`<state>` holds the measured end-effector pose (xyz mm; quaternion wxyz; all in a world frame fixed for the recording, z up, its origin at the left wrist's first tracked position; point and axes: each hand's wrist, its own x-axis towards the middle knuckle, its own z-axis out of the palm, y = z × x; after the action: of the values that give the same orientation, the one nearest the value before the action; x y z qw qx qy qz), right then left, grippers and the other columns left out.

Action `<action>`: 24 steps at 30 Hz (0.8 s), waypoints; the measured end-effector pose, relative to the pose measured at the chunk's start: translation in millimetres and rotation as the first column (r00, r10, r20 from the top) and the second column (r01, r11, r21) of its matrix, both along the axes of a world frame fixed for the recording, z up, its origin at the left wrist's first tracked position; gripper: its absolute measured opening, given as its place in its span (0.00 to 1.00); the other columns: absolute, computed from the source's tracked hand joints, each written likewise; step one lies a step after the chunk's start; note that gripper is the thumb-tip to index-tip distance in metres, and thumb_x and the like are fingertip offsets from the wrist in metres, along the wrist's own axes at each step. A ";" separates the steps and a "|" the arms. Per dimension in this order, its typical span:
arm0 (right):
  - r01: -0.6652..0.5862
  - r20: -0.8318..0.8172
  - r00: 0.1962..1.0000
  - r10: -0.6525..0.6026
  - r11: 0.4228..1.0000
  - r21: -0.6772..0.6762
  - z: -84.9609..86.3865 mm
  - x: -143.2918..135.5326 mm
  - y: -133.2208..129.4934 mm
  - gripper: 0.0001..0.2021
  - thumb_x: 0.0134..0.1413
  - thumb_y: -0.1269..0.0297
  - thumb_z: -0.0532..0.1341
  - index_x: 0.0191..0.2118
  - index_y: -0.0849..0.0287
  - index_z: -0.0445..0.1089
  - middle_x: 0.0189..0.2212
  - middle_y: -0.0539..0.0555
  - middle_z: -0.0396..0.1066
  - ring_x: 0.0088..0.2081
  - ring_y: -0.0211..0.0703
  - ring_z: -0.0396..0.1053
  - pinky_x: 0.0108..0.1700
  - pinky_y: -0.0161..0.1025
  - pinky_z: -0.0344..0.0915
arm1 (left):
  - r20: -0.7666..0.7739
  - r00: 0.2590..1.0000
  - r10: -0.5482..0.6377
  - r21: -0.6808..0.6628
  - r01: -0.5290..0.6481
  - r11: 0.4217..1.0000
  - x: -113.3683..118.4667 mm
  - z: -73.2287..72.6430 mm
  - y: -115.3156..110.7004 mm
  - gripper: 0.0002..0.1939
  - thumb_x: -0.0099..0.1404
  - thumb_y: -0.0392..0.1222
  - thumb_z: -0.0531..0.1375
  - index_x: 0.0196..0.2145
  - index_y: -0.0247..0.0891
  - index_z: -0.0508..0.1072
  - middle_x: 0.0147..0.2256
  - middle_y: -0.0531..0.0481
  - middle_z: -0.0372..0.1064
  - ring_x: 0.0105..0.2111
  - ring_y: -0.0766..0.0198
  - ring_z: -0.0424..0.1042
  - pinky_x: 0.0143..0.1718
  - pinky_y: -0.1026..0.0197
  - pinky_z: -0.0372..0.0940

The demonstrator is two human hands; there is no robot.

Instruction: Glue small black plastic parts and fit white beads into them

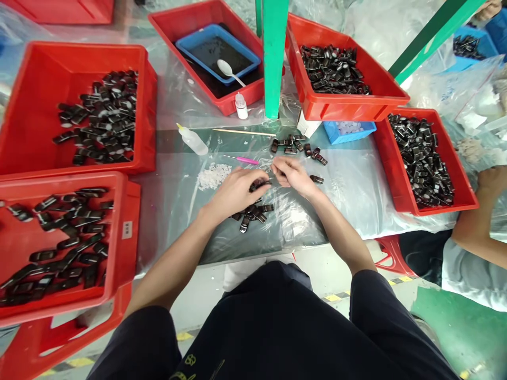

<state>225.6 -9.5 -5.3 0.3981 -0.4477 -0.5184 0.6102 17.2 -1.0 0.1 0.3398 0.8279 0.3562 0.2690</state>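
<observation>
My left hand (240, 191) is closed around a small dark glossy clip-like part (258, 184) above the table. Just to its right, my right hand (290, 173) has its fingertips pinched together; whatever they hold is too small to make out. Below the left hand lies a pile of similar dark parts (253, 214), and more dark parts (293, 143) sit beyond the right hand. One lone dark part (317, 179) rests right of my right wrist. Left of my left hand is a heap of small white pieces (214, 176). A pink-handled thin tool (247, 160) lies beyond both hands.
Red bins (144, 111) with dark parts stand on the left, others (356, 108) at right. A squeeze bottle (193, 141), a thin stick (243, 132) and a small bottle (241, 106) lie farther back. A green post (273, 63) rises behind. Another person's arm (481, 216) is far right.
</observation>
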 end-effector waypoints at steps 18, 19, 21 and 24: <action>0.112 0.277 0.931 -0.239 0.907 0.405 -10.8 2.2 6.4 0.31 0.70 0.31 0.51 0.28 0.53 0.56 0.25 0.47 0.56 0.29 0.39 0.55 0.35 0.40 0.56 | 0.071 0.986 0.149 -0.005 -0.149 0.989 -7.1 -21.6 17.6 0.08 0.61 0.50 0.73 0.33 0.46 0.82 0.35 0.47 0.81 0.40 0.51 0.78 0.50 0.51 0.66; 0.146 0.271 0.923 -0.272 0.901 0.408 -11.8 2.7 7.3 0.31 0.71 0.31 0.51 0.28 0.53 0.56 0.26 0.47 0.56 0.30 0.39 0.55 0.36 0.40 0.57 | 0.022 0.995 0.095 0.009 -0.095 0.995 -9.1 -21.6 17.7 0.07 0.62 0.49 0.72 0.31 0.46 0.82 0.34 0.46 0.80 0.41 0.49 0.78 0.52 0.50 0.66; 0.189 0.256 0.915 -0.313 0.891 0.412 -13.0 3.2 8.3 0.31 0.71 0.31 0.51 0.28 0.53 0.54 0.26 0.48 0.56 0.30 0.39 0.55 0.36 0.39 0.59 | -0.062 0.998 -0.006 0.026 0.007 1.000 -13.2 -21.1 16.8 0.07 0.65 0.48 0.68 0.30 0.47 0.83 0.33 0.46 0.80 0.43 0.47 0.77 0.54 0.48 0.65; 0.196 0.251 0.915 -0.316 0.892 0.408 -12.8 2.4 7.6 0.30 0.71 0.32 0.51 0.28 0.52 0.53 0.26 0.47 0.55 0.30 0.39 0.55 0.36 0.39 0.58 | -0.186 0.976 -0.115 0.051 0.127 0.991 -18.5 -17.6 14.1 0.10 0.67 0.49 0.65 0.31 0.47 0.83 0.36 0.45 0.79 0.42 0.47 0.76 0.56 0.47 0.65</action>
<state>228.0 -1.9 -18.1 0.4673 -0.5190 -0.6166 0.3633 -1.3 13.0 -17.5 0.2952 0.8795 0.3261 0.1816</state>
